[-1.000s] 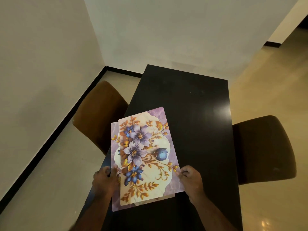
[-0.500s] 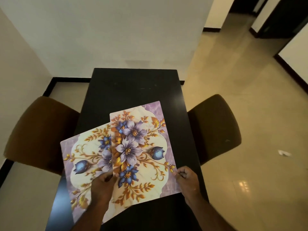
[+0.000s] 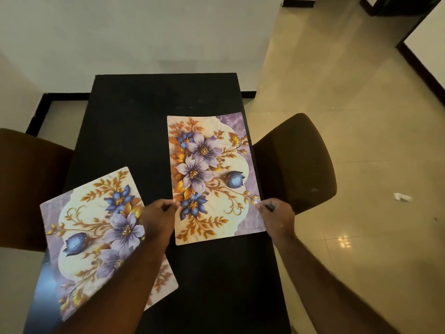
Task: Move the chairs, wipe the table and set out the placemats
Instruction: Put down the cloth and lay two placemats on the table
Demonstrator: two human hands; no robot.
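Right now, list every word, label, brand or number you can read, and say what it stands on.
No readable text anywhere.
The left placemat and right placemat bear only flowers and leaves; the table, left chair, right chair and floor scrap show no lettering.

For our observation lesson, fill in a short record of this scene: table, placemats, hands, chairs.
table: black
right placemat: floral, along table's right edge
left placemat: floral, skewed, at left edge
left hand: pinches right placemat's left edge
right hand: pinches its right edge
left chair: brown, beside table
right chair: brown, beside table
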